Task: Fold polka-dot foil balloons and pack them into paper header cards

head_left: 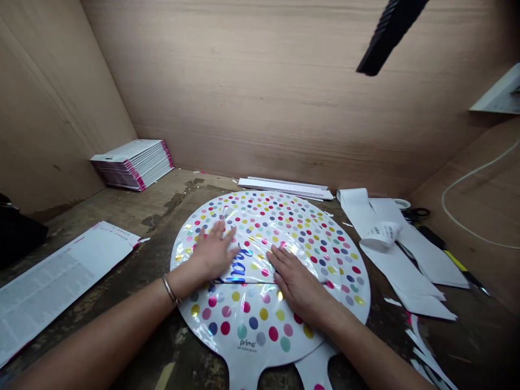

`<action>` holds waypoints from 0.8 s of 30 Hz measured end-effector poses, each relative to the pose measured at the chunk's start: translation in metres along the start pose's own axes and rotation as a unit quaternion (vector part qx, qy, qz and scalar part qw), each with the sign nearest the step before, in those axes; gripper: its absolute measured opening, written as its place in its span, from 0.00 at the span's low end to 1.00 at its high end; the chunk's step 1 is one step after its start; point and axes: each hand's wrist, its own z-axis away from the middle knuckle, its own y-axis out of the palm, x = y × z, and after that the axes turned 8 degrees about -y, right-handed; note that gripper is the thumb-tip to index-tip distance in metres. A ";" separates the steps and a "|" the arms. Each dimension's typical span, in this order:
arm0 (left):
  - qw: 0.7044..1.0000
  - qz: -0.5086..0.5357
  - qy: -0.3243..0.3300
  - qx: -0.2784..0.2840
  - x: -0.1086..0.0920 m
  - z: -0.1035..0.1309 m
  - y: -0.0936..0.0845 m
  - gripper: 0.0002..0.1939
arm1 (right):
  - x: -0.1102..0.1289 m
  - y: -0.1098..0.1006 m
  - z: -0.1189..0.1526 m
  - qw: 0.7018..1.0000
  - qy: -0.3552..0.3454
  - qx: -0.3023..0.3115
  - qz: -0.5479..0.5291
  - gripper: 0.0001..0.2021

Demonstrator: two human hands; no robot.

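Note:
Flat foil balloons (252,319), white with multicoloured dots, lie overlapped on the table in front of me. Two tails point toward me, and "prima" is printed near the nearer one. Across the middle runs a straight folded edge, with blue shiny lettering partly showing above it. My left hand (214,252) rests with fingers spread on the foil, left of the lettering. On the right of the lettering, my right hand (298,284) lies flat with its fingers stretched out over the folded part. Neither hand grips anything.
A stack of white and pink card packs (136,162) stands at the back left. A long printed card (69,281) lies at the left. White strips (286,187) sit by the back wall. Paper strips (400,271), scissors (418,213) and a yellow-black cutter (455,261) lie on the right.

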 end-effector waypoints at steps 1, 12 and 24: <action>0.999 -0.006 -0.034 -0.007 0.010 -0.006 -0.006 0.28 | -0.001 0.002 0.000 1.000 0.004 0.005 -0.003 0.25; 0.997 0.064 0.039 0.033 0.015 0.043 -0.007 0.25 | -0.008 0.005 -0.001 1.000 -0.006 -0.001 0.000 0.25; 0.918 0.292 -0.248 0.101 0.025 -0.060 -0.044 0.33 | -0.004 0.003 0.000 1.000 0.018 0.010 -0.019 0.25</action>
